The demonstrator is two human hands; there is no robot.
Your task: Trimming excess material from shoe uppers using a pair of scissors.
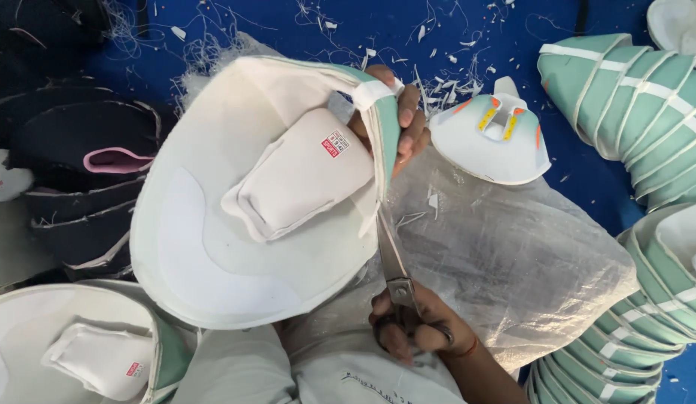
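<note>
Left hand (404, 120) clamped on the top right edge of a white shoe upper (243, 194), fingers curled over the mint-green heel tab, thumb side hidden behind the piece. The upper is held up flat facing the camera, padded tongue (299, 179) with a small label lying across its middle, just left of the grip. Right hand (411, 329) below, fingers closed through the handles of scissors (393, 262); blades point up and meet the upper's right edge just under the left hand. Clear plastic sheet (512, 262) lies under both hands. Stacks of mint-green uppers (639, 105) at right, dark uppers (86, 172) at left, thread scraps on the blue surface (288, 22).
</note>
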